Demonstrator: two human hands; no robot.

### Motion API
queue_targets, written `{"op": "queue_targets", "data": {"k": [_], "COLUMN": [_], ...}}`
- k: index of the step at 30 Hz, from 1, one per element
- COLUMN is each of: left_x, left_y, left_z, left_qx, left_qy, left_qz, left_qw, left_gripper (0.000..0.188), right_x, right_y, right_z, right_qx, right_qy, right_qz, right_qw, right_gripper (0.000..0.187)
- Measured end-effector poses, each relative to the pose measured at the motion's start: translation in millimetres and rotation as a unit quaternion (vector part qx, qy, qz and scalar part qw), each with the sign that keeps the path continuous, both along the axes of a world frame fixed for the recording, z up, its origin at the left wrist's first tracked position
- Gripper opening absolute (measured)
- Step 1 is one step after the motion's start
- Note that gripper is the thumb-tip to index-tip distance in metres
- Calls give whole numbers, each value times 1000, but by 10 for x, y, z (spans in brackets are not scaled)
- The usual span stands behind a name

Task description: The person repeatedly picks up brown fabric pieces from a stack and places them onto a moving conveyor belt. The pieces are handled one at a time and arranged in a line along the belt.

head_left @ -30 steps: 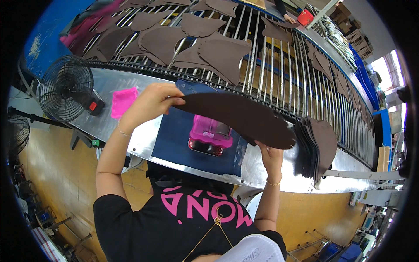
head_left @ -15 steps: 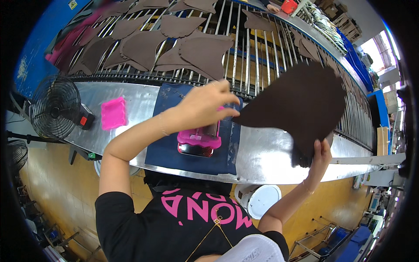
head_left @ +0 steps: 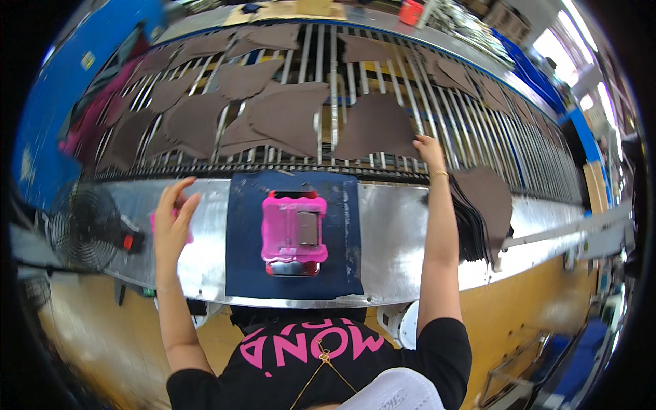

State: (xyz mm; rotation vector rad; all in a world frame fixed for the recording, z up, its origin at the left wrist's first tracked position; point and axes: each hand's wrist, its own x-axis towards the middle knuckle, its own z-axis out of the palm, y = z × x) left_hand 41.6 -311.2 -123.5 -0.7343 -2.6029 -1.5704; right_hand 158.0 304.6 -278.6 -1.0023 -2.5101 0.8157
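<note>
floor [head_left: 99, 307] – yel., below table [head_left: 393, 239] | table – metal, shiny w/ glare | L side: blue panel [head_left: 41, 126] | upper R: bright windows [head_left: 552, 39]

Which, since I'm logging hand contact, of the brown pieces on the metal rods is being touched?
The front-row piece just right of the overlapping pieces: the right hand has fingertips on its right edge. No hand touches the others.

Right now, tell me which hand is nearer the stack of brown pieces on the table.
Right. The right hand is beyond the stack, to its left, at a flat brown piece; the left hand is farther off, left of the blue mat.
</note>
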Motion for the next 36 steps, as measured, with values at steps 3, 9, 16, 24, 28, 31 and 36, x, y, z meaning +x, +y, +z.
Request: {"op": "queue_targets", "data": {"k": [3, 9, 16, 24, 28, 31, 36], "left_x": [-12, -161, -216, -22, 30, 59, 202], "left_y": [-291, -283, 59, 100, -47, -43, 299], "left_z": [-213, -343, -387, -294, -331, -294, -46], "left_qx": [18, 106, 122, 106, 113, 112, 93], "left_qy": [7, -141, -137, -119, -134, -150, -120], "left_qz": [24, -7, -56, -85, -70, -80, -133], "left_qw": [1000, 984, 982, 983, 982, 979, 979], "left_gripper": [26, 36, 36, 36, 34, 34, 34], "right_x": [-146, 1186, 2957, 2790, 2760, 2589, 2058], "right_y": [-834, -983, -940, -1022, -995, -1238, -1993], "right_z": [598, 1052, 869, 881, 849, 1252, 1986], "right_qx": [48, 272, 112, 179, 302, 282, 152], "right_qy": [-104, 19, -174, -264, -220, -124, 202], "right_qz": [-88, -269, -541, -498, -476, -404, -261], "right_qw": [990, 924, 815, 806, 796, 861, 931], "right_gripper": [36, 28, 50, 37, 27, 24, 20]}}
